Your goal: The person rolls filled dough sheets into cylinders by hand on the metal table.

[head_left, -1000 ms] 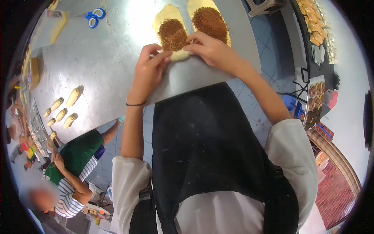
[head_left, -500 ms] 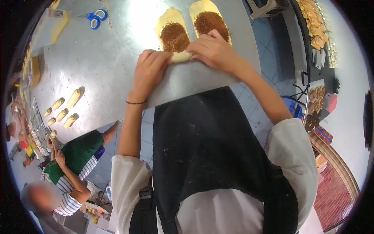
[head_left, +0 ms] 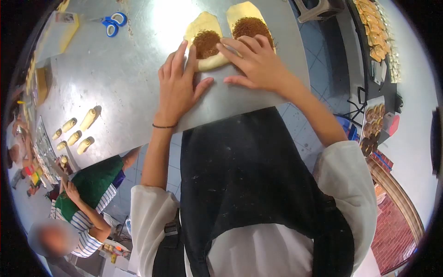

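A flat piece of yellow dough (head_left: 203, 23) with brown crumbly filling (head_left: 206, 45) lies on the metal table, its near edge turned up into a thick roll (head_left: 213, 62). My left hand (head_left: 177, 83) is open at the roll's left end, fingers extended forward and thumb apart. At the other end, my right hand (head_left: 258, 64) is also open, its spread fingers over the roll and partly covering it. Beyond the right hand lies a second dough piece (head_left: 241, 11) topped with the same brown filling (head_left: 249, 27), partly hidden by the fingers.
Blue-handled scissors (head_left: 113, 24) lie at the far left of the metal table (head_left: 124, 92). Several rolled dough pieces (head_left: 87, 119) rest near its left side. A co-worker in a green apron (head_left: 94, 184) stands there. Trays of baked goods (head_left: 373, 121) are on the right.
Both hands have loosened from pinching the roll's ends to spread fingers, with thumbs toward me. More of the roll now shows. The co-worker's hands have shifted slightly.
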The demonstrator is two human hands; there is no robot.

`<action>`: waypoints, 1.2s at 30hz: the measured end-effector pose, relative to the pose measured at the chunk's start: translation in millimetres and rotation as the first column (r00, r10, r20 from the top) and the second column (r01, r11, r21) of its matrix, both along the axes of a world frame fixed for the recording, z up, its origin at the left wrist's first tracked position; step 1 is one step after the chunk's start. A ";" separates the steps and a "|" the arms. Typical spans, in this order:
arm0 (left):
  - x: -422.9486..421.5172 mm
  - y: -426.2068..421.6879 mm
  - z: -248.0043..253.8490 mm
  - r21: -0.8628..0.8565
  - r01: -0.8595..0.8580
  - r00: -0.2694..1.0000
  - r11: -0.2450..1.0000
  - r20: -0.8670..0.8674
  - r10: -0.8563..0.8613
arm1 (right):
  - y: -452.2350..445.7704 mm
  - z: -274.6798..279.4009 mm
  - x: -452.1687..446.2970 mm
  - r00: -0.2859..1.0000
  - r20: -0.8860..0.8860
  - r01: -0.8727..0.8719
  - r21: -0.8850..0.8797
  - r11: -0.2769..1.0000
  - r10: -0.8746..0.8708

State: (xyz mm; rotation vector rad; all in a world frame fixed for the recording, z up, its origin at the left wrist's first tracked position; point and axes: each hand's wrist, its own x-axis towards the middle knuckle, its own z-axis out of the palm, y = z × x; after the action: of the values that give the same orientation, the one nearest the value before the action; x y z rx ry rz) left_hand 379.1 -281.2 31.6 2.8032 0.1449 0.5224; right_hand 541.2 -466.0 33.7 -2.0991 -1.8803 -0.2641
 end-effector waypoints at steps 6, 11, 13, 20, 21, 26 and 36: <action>5.8 -11.5 -19.5 -0.199 0.179 0.965 0.963 0.225 -0.133 | 6.8 -7.0 -16.9 0.947 -0.322 0.067 0.153 0.986 -0.014; 14.6 -8.9 -21.5 -0.131 0.189 0.967 0.973 0.198 -0.161 | 13.1 -12.4 -16.8 0.941 -0.330 0.004 0.229 0.973 0.074; 18.0 -5.4 -16.6 -0.193 0.210 0.968 0.958 0.181 -0.176 | 15.8 -16.3 -12.6 0.932 -0.353 -0.003 0.225 0.974 0.084; 27.5 11.7 -11.4 -0.248 0.294 0.955 0.923 0.105 -0.276 | 22.2 -12.1 3.9 0.908 -0.406 -0.066 0.103 0.992 0.103; 28.0 12.4 -12.6 -0.235 0.303 0.952 0.923 0.103 -0.287 | 23.1 -11.5 4.7 0.909 -0.404 -0.067 0.103 0.992 0.103; 29.0 18.7 -14.9 -0.194 0.314 0.947 0.929 0.128 -0.293 | 24.8 -10.0 14.0 0.916 -0.381 -0.130 0.017 0.991 0.126; 21.0 15.0 13.0 -0.582 0.181 0.930 0.793 -0.163 -0.331 | 26.5 30.7 21.9 0.821 -0.546 -0.386 -0.317 0.866 0.166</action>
State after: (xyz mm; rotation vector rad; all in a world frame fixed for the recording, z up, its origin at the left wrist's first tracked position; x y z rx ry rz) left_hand 400.2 -266.1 44.6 2.2403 -0.0352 0.0260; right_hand 563.0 -439.4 64.4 -1.8188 -1.9811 0.7559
